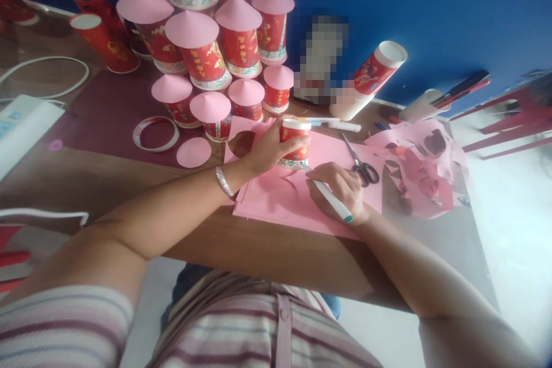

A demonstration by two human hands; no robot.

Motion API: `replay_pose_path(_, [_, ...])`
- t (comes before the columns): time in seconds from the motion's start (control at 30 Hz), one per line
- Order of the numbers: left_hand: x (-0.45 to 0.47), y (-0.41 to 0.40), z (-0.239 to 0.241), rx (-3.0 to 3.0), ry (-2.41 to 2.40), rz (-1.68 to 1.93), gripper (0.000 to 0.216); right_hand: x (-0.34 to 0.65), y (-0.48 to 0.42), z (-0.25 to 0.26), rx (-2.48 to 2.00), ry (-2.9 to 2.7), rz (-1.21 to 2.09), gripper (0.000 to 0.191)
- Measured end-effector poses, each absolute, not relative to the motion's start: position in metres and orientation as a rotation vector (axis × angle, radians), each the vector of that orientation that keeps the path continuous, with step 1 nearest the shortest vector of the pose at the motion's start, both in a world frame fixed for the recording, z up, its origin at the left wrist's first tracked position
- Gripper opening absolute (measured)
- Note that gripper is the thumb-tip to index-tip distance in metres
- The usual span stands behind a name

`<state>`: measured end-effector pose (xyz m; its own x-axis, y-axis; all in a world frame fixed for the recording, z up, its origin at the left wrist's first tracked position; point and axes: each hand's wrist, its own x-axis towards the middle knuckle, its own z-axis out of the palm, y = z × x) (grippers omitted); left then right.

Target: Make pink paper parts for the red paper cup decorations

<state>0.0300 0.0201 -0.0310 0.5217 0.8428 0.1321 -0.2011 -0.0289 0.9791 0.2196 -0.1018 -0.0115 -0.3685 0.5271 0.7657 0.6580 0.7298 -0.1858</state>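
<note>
My left hand [272,148] is wrapped round a small red paper cylinder [295,141] with gold patterns, holding it upright over the pink paper. Around its base runs a white band with green and blue drawn marks. In my right hand [338,187] is a white marker [331,200] with a green end, its tip close to that band; I cannot tell whether it touches. Under both hands lie pink paper sheets [267,207]. Black-handled scissors [364,169] rest on the paper just beyond my right hand.
Several red cylinders with pink cone tops [192,29] stand at the back left. A roll of tape [156,133] and a pink disc [194,152] lie left. Pink paper scraps [425,178] are heaped right, near a pen holder [425,104]. A red-and-white tube [375,72] stands by the blue wall.
</note>
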Motion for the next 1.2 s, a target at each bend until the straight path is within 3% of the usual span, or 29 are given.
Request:
replay_pose_path(0.33, [0.0314,0.0204,-0.0312,1.348,0.611,0.929,0.044,0.2184,-0.1018,-0.0086,-0.900,-2.063,-0.211,0.017])
replay_pose_path(1.2, [0.0319,0.0210,-0.0330,1.364,0.561,0.940,0.046,0.2151,-0.1057,-0.0091,-0.944,-2.125,-0.180,0.017])
